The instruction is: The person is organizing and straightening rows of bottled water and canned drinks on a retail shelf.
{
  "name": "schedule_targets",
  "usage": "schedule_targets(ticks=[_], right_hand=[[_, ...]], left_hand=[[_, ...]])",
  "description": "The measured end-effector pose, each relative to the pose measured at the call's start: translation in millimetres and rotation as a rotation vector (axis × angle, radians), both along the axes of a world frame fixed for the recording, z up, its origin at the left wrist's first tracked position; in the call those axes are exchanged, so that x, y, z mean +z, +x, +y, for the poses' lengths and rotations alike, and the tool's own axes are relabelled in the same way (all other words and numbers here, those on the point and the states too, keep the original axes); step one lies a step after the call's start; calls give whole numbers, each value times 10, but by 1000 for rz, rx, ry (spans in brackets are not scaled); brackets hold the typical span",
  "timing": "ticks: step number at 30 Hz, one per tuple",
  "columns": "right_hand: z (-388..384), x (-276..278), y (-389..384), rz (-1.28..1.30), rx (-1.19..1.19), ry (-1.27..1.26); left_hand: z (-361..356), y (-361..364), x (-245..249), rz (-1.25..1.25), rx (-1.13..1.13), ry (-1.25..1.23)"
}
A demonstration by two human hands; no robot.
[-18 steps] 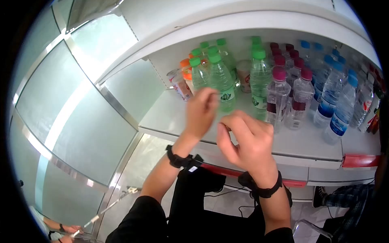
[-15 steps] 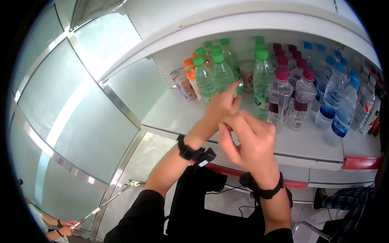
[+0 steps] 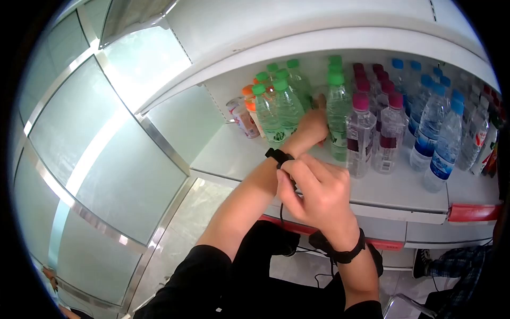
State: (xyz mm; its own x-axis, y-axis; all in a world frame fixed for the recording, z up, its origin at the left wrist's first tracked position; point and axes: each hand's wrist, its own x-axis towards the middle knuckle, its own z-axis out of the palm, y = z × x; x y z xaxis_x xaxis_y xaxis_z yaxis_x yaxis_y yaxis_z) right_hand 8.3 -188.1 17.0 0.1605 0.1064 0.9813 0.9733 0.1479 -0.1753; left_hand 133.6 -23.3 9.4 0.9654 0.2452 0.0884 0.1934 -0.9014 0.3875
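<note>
My left hand reaches into the shelf, in the gap between two groups of green-capped bottles. One finger points toward the back; the others are mostly hidden, so its grip does not show. To its left stand clear green bottles, and close on its right is another green-capped bottle. My right hand hovers before the shelf edge, below the left hand, with its fingers curled in and nothing visible in them. Pink-capped bottles stand beyond it. Both wrists wear black bands.
Blue-capped water bottles fill the right side of the shelf. Orange-capped bottles and printed cans stand at the left end. Red label strips line the front edge. Frosted glass panels rise at left; another person's checked sleeve or leg is lower right.
My left hand has moved right and deeper into the shelf, into the gap where a printed cup showed before. The right hand stays curled, shifted slightly left. The view has tilted a little.
</note>
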Motion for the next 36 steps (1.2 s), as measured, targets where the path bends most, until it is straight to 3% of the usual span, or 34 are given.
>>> schedule_targets(ticks=[3, 5, 23, 30, 33, 36], right_hand=[[23, -11, -7, -2, 9, 9], [32, -17, -8, -3, 8, 22], [73, -32, 37, 7, 2, -4], [74, -49, 45, 0, -3, -9], [66, -63, 70, -5, -19, -14], [81, -63, 81, -4, -5, -12]], left_hand=[[-65, 27, -40, 6, 94, 151], [24, 104, -172, -176, 64, 389], [-69, -47, -93, -343, 36, 423], [7, -234, -543, -333, -79, 358], [-146, -348, -439, -266, 44, 272], [-151, -336, -275, -476, 26, 311]])
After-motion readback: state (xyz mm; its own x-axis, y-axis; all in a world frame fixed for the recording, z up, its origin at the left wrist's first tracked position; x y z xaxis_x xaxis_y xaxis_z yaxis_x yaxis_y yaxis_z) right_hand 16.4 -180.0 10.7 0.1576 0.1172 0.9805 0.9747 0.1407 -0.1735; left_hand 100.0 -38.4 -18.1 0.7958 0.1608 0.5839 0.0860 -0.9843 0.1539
